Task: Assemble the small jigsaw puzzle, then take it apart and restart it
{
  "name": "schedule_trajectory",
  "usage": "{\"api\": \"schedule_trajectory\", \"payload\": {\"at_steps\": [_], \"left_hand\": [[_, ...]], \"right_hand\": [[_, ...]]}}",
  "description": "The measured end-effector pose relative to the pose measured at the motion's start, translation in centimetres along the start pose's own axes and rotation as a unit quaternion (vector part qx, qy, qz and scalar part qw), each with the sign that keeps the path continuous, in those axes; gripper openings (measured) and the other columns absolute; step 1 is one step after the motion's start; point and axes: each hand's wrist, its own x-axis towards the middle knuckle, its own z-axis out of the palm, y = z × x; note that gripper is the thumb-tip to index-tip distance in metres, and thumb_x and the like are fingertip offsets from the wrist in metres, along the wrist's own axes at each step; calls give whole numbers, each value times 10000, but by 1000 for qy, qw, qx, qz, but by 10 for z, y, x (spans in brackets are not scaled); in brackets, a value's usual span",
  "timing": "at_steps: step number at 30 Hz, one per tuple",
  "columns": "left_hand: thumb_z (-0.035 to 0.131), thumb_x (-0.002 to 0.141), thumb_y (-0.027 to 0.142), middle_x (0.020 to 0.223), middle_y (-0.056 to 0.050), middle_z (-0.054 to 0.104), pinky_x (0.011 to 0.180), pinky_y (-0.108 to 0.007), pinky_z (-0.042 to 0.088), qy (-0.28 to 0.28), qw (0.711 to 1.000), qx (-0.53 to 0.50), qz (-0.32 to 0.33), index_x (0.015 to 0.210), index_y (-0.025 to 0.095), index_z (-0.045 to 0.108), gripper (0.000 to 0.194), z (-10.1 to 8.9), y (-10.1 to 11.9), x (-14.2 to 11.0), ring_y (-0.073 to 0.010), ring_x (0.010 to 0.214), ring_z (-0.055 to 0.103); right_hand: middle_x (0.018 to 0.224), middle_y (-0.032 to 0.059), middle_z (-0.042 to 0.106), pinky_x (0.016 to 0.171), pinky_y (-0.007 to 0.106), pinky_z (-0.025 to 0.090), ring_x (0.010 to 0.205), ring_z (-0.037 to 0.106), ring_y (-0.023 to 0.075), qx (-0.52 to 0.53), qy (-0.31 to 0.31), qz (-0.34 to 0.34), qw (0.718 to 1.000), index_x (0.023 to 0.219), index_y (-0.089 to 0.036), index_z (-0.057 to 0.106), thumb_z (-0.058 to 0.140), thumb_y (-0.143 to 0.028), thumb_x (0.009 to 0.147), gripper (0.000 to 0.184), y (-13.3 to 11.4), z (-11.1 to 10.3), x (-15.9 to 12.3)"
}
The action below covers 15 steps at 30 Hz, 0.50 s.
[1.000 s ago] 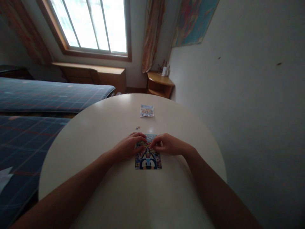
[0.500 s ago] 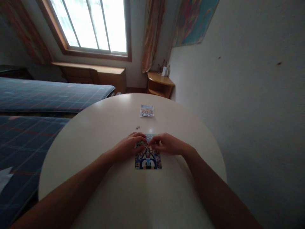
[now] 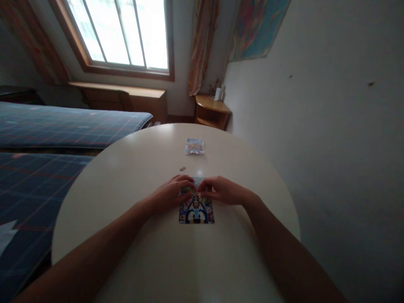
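Observation:
A jigsaw puzzle (image 3: 197,215) with a blue cartoon dog's face lies flat on a white round table (image 3: 151,155); its upper strip is pale with piece outlines. Along the puzzle's left side rests my left hand (image 3: 175,191), fingers apart and lying on it. My right hand (image 3: 217,189) reaches in from the right, thumb and fingertips pinched together over the upper middle of the puzzle. Whatever is between those fingertips is too small to make out. Beyond my left hand sit a few tiny loose pieces (image 3: 182,168), apart from the puzzle.
Farther back on the table lies a small printed packet (image 3: 194,146). Plaid mattresses (image 3: 72,126) are at the left, and a white wall (image 3: 315,147) runs along the right. A wooden corner shelf (image 3: 213,105) stands behind the table, near the window (image 3: 120,33).
Almost nothing differs. Both hands stay over the puzzle, with at most a slight shift of the right fingertips.

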Motion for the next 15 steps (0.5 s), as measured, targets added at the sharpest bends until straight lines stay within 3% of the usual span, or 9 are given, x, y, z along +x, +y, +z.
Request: {"api": "schedule_trajectory", "payload": {"at_steps": [15], "left_hand": [[580,904,273,1294,-53,583,1092,-409,389,-5,1000,4,0,1112,239,645,220,1,-3,0,-224,1226,516]], "right_hand": [[830,20,698,661,227,451,699,593,117,-22,16,29,999,996,-174,693,616,-228,867,160,-1,4,3]]}}
